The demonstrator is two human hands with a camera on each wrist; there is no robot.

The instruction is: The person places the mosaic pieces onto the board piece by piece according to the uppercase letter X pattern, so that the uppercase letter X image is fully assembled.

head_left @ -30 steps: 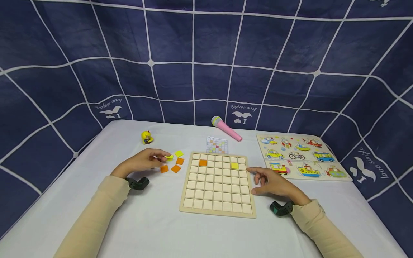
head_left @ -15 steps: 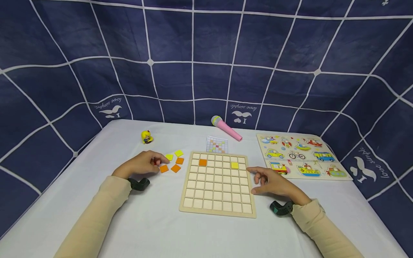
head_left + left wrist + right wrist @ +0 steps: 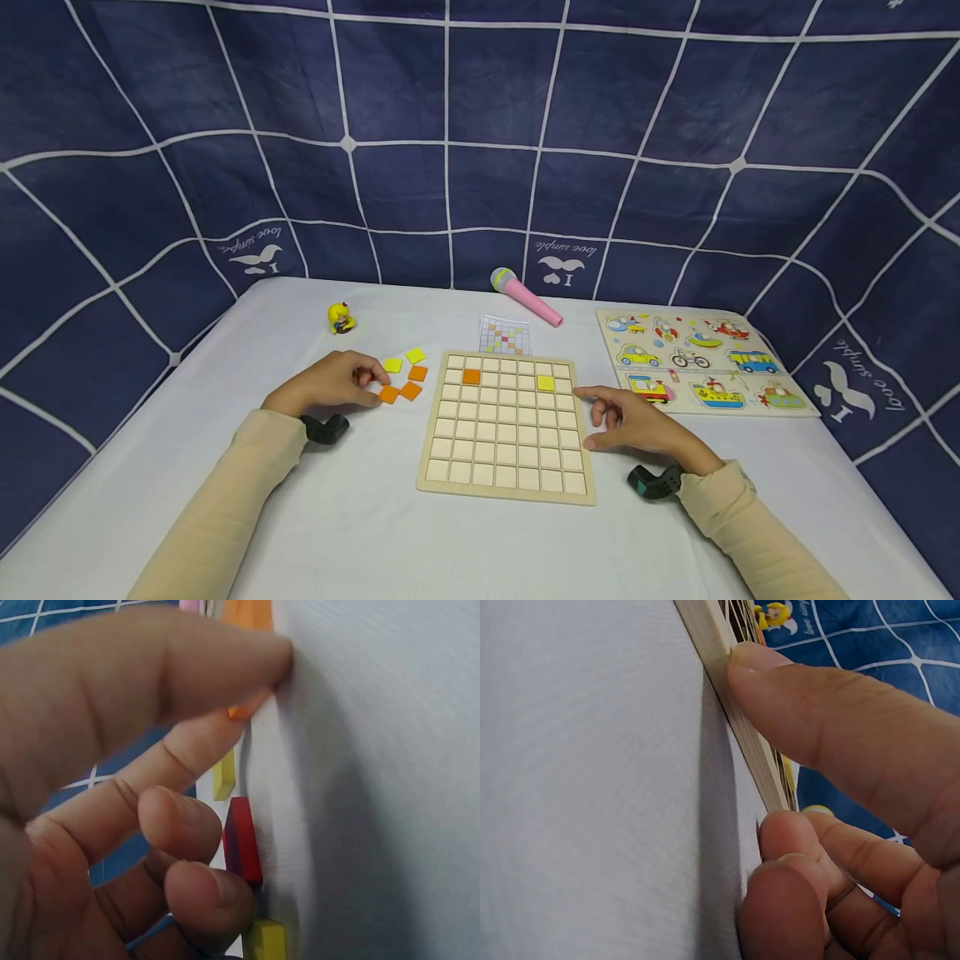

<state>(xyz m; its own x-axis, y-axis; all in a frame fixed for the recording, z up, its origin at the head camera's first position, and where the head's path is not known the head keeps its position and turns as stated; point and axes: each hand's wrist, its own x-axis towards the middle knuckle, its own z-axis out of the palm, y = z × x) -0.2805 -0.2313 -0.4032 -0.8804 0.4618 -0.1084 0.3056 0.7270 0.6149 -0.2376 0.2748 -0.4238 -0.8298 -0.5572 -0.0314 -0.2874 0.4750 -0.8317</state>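
In the head view my left hand is at the left of the wooden grid board, its thumb and index finger pinching an orange square tile low on the cloth. Two more orange tiles and two yellow tiles lie close by. Under its curled fingers the left wrist view shows a red tile and another yellow tile. My right hand rests against the board's right edge with index finger and thumb tips. The board carries one orange and one yellow tile among pale squares.
Behind the board lie a printed colour pattern card and a pink toy microphone. A vehicle peg puzzle is at the right. A yellow-haired figurine stands at the back left. Dark checked cloth hangs behind the table.
My left hand has drawn back from the yellow tile and come down to the nearest orange tile, which has shifted slightly right. The right hand stays at the board's edge.
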